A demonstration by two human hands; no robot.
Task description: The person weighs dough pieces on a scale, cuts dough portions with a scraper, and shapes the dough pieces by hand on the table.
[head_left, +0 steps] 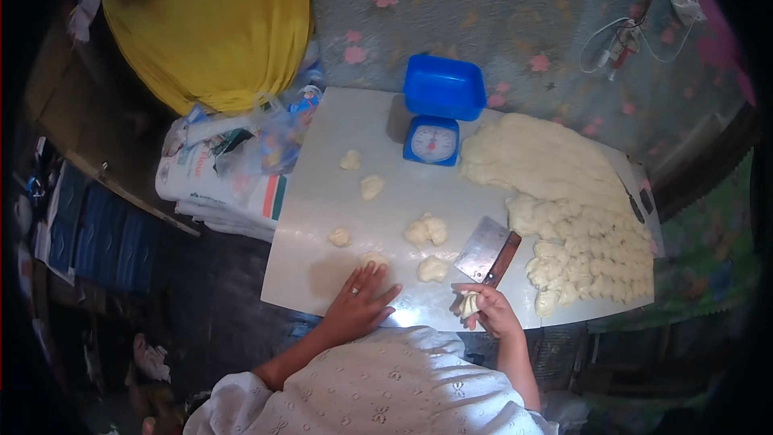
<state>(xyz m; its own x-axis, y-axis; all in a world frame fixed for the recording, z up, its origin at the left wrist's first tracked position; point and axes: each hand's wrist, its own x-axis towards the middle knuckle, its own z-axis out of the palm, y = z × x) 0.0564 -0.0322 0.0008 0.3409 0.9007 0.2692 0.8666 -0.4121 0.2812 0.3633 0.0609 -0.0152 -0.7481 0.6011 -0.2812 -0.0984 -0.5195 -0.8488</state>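
My left hand (360, 302) lies with fingers spread at the table's front edge, its fingertips touching a dough piece (374, 258). My right hand (491, 311) is curled around a small lump of dough (469, 304) near the front edge. Just above it rests a scraper with a metal blade (481, 248) and a wooden handle (503, 259). Between the hands and farther back are loose dough pieces (433, 268), (425, 229). More small pieces lie at the left, one of them a lump (340, 237). Many cut dough pieces (592, 262) cover the right side.
A blue scale (432, 142) with a blue tray (444, 87) stands at the back. Beside it spreads a large dough sheet (539, 153). Flour sacks (209, 173) and plastic bags are left of the table (310, 129). A yellow cloth (209, 24) hangs behind.
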